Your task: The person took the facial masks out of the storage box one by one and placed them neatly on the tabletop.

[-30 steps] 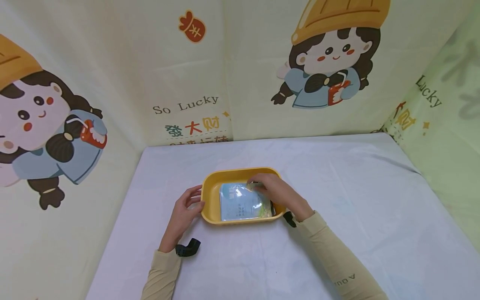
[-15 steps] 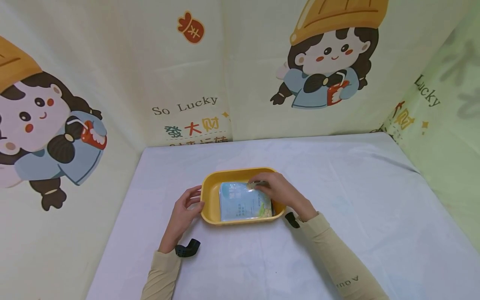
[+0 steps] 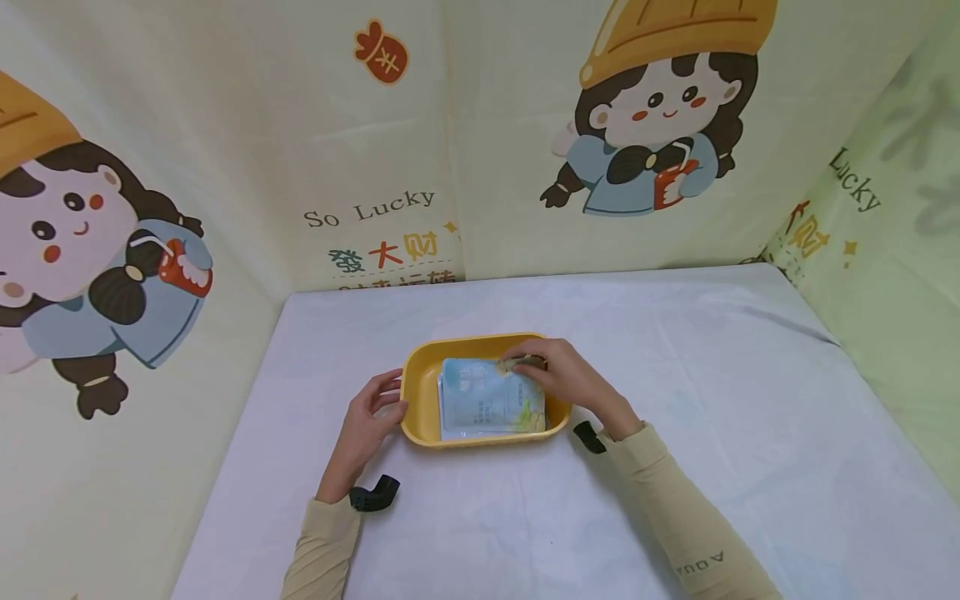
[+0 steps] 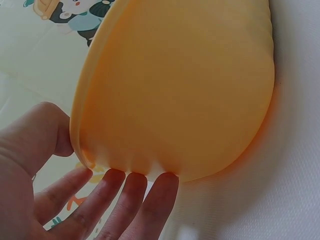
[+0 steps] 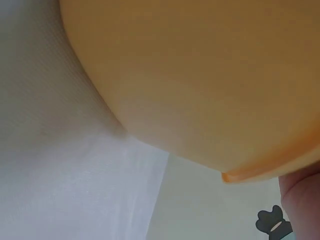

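Your left hand (image 3: 367, 429): fingers spread against the end of the yellow basin (image 3: 424, 400) on the desk (image 3: 480, 525); your right hand (image 3: 566, 372): pinching the far edge of the blue packet (image 3: 483, 396) inside it, a one-edge hold that could slip if the surface is slick.

On the cream back cloth (image 3: 510, 167) facing me, dark lettering reads "So Lucky"; beneath, large coloured characters read "發大财", above a brown row cut off at its lower edge. The side cloth (image 3: 847, 275) on the right repeats "Lucky" and a yellow "财". The right sleeve (image 3: 682, 508) bears upside-down capitals, apparently "AQU". Print on the blue packet (image 3: 491, 396) is too small to read.
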The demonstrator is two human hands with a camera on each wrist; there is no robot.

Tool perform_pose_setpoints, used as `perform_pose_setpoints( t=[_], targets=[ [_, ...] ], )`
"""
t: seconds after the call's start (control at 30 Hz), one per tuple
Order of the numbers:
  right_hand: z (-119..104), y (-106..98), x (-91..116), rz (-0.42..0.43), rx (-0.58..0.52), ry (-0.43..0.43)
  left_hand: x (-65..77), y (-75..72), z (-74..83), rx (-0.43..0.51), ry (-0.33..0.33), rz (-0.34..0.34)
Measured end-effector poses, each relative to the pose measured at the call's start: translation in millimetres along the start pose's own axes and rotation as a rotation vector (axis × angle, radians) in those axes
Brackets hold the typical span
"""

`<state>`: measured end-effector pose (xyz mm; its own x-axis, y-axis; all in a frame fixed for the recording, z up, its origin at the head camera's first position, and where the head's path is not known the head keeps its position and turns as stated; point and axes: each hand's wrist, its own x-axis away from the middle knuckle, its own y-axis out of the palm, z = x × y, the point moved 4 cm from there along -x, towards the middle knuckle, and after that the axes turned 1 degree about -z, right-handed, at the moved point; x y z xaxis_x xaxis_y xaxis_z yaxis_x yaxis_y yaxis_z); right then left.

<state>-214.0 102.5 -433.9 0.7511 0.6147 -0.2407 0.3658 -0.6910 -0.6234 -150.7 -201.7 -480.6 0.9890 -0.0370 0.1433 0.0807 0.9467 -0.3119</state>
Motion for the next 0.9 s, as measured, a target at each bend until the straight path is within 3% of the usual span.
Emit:
perform_pose_setpoints(
  t=[0.27,0.73,0.9],
  targets=[
    [-3.2,-8.0,-0.8,-0.006,-0.027,-0.009,11.3,0.4,29.1,-0.007,-0.018,-0.013],
    [-11.7,-27.4,4.6,0.063,-0.048,-0.079,10.6,0.5,28.9,-0.012,-0.007,-0.019],
    [-10.8,-34.6,6.7,0.081,-0.057,-0.054,8.8,1.1,25.9,-0.004,-0.022,-0.016]
  ],
)
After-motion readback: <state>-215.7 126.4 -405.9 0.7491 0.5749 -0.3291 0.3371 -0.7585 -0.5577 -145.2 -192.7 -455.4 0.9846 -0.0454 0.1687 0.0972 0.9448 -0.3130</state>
